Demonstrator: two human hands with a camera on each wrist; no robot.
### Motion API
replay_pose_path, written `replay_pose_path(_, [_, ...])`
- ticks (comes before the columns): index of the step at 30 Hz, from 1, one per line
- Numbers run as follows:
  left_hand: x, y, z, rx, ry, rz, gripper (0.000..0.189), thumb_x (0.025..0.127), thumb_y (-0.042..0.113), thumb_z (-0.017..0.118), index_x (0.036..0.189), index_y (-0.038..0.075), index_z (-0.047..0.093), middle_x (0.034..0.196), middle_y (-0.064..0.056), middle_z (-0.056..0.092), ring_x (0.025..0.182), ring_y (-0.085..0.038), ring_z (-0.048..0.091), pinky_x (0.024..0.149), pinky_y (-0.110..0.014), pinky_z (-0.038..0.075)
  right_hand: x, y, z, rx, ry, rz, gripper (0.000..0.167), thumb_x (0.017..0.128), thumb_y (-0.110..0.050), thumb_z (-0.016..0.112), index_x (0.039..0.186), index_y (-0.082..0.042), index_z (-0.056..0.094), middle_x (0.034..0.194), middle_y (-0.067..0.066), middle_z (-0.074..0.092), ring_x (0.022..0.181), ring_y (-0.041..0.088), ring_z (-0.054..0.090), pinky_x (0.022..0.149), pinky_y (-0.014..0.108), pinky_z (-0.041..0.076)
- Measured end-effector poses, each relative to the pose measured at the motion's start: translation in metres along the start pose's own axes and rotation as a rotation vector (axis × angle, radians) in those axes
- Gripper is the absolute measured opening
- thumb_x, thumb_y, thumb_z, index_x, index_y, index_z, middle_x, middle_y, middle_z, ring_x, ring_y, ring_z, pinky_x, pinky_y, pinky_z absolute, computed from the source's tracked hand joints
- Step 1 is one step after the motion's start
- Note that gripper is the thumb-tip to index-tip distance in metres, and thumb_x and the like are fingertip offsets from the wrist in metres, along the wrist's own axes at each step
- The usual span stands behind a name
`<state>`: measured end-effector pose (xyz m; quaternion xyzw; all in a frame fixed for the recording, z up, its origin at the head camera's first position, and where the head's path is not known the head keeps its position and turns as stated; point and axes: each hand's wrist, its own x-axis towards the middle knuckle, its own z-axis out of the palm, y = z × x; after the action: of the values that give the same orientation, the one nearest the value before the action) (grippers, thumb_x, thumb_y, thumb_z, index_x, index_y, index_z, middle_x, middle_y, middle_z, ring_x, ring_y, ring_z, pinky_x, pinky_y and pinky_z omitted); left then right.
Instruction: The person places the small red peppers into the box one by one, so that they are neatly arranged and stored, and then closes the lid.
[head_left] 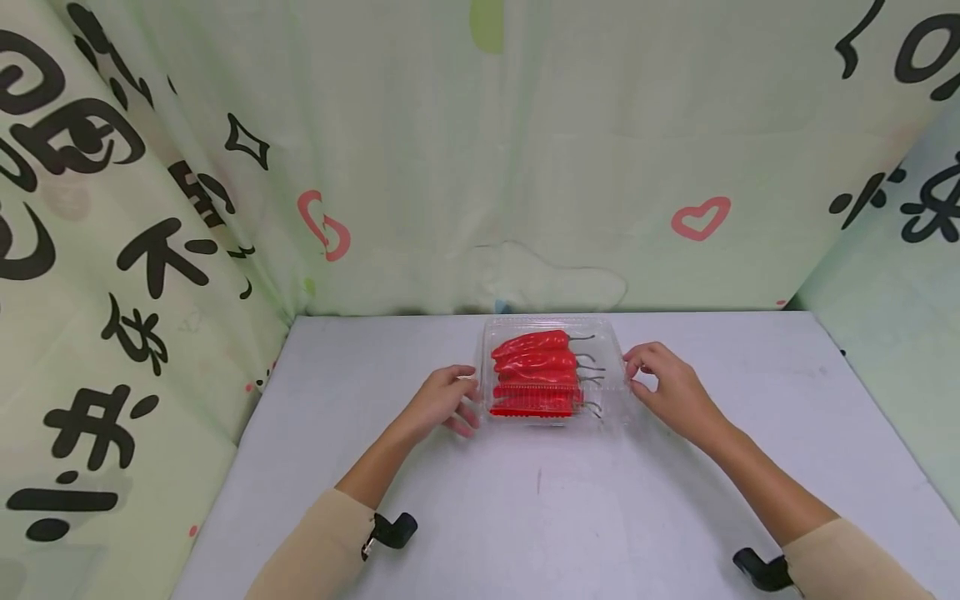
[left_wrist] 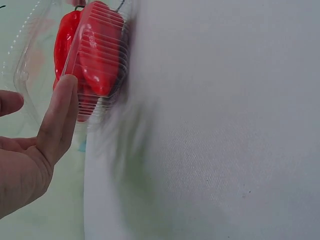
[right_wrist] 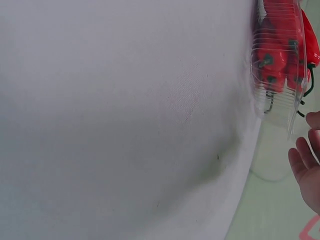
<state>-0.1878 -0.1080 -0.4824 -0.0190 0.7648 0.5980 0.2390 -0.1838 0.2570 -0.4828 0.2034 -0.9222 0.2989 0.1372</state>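
Note:
A clear plastic clamshell box [head_left: 613,408] stands on the white table, with several long red peppers [head_left: 536,360] lying side by side in it. Their dark stems point to the right. At the box's left side is my left hand [head_left: 448,402], fingers extended; in the left wrist view the fingertips [left_wrist: 69,82] meet the ribbed plastic wall. My right hand [head_left: 671,392] is at the right edge, fingers loosely bent and thumb below. The right wrist view shows these fingers [right_wrist: 304,155] beside the box's corner; whether they touch it is hard to tell.
The white tabletop [head_left: 540,517] extends in front of the box and to both sides. A pale green printed curtain [head_left: 480,167] hangs right behind the table's back edge and along the left and right. Black wrist mounts [head_left: 393,530] sit on both sleeves.

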Motion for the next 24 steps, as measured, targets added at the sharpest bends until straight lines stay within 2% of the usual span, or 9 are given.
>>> replay_pose_path(3, [-0.002, -0.002, 0.000, 0.001, -0.023, 0.008, 0.053, 0.101, 0.020, 0.055, 0.150, 0.002, 0.046, 0.112, -0.015, 0.070, 0.083, -0.041, 0.075, 0.062, -0.038, 0.065, -0.004, -0.001, -0.001, 0.020, -0.013, 0.023, 0.025, 0.082, 0.014, 0.074, 0.093, -0.004, 0.062, 0.111, 0.015, 0.064, 0.106, 0.034, 0.064, 0.086, 0.055, 0.061])
replay_pose_path(8, [-0.003, -0.005, 0.000, 0.038, -0.043, 0.016, 0.056, 0.099, 0.016, 0.057, 0.152, 0.002, 0.044, 0.104, -0.016, 0.071, 0.078, -0.038, 0.075, 0.061, -0.038, 0.065, -0.012, -0.004, -0.002, 0.092, -0.048, 0.078, 0.021, 0.087, 0.015, 0.066, 0.100, -0.001, 0.061, 0.111, 0.016, 0.062, 0.103, 0.035, 0.066, 0.084, 0.049, 0.062])
replay_pose_path(14, [-0.004, -0.005, 0.000, 0.071, -0.049, 0.010, 0.061, 0.096, 0.013, 0.062, 0.153, 0.002, 0.042, 0.100, -0.020, 0.070, 0.076, -0.038, 0.075, 0.063, -0.039, 0.065, -0.020, -0.006, -0.005, 0.150, -0.151, 0.211, 0.016, 0.099, 0.003, 0.057, 0.114, -0.001, 0.061, 0.116, 0.018, 0.064, 0.106, 0.037, 0.070, 0.087, 0.047, 0.063])
replay_pose_path(20, [-0.005, -0.009, 0.000, 0.095, -0.054, 0.015, 0.065, 0.094, 0.012, 0.067, 0.153, 0.002, 0.042, 0.099, -0.023, 0.070, 0.074, -0.037, 0.074, 0.066, -0.040, 0.066, -0.026, -0.007, -0.010, 0.201, -0.261, 0.305, 0.035, 0.105, -0.017, 0.060, 0.135, -0.002, 0.051, 0.131, 0.022, 0.063, 0.104, 0.031, 0.072, 0.082, 0.023, 0.059])
replay_pose_path(24, [-0.006, -0.011, -0.001, 0.113, -0.054, 0.021, 0.065, 0.094, 0.014, 0.069, 0.152, 0.002, 0.043, 0.096, -0.024, 0.070, 0.074, -0.038, 0.073, 0.066, -0.038, 0.066, -0.029, -0.007, -0.011, 0.257, -0.307, 0.332, 0.045, 0.105, -0.019, 0.060, 0.143, 0.000, 0.045, 0.124, 0.019, 0.065, 0.098, 0.020, 0.072, 0.078, 0.016, 0.057])
